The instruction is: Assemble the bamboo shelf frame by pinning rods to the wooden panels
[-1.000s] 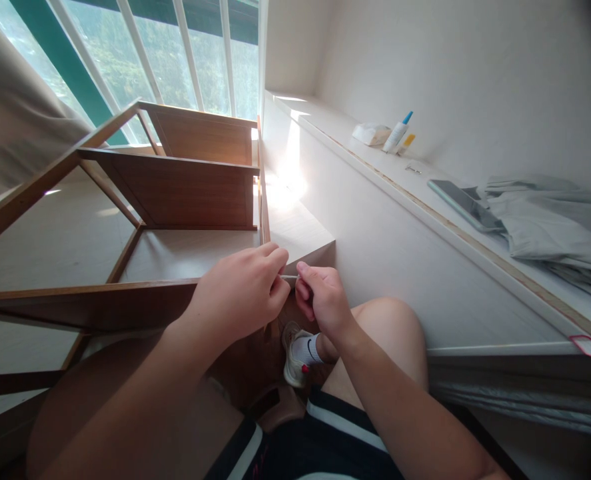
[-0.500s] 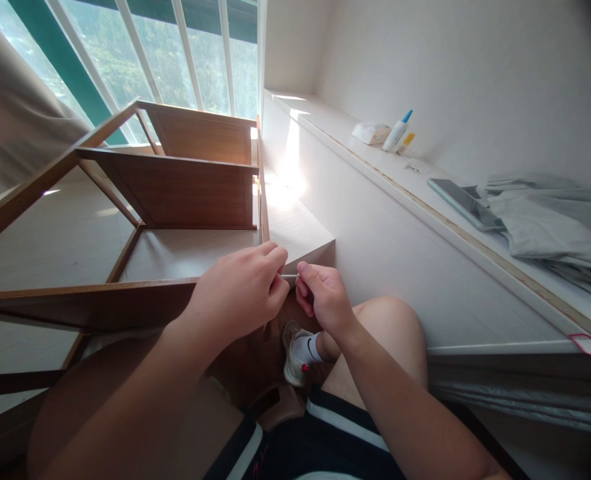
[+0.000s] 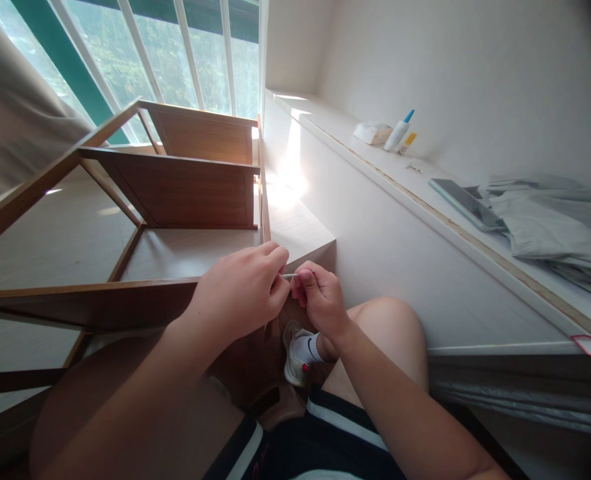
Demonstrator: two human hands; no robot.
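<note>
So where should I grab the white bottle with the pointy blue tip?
Probably the thick body of the white bottle, from the side facing you: it's wider than the narrow blue tip, while a boxy white packet and a small yellow-topped item sit close on either side.

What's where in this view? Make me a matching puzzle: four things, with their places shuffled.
Things
1. Thin pale rod
2. White tube with a blue tip
3. Brown wooden frame with flat panels
4. Crumpled grey fabric

Places
A. Beside a flat, dark-faced, phone-like device
B. Left of the long white ledge, below the barred window
C. Between the bare left hand and bare right hand
D. Next to a small yellow item on the ledge

Pairs: 1-C, 2-D, 3-B, 4-A
</note>
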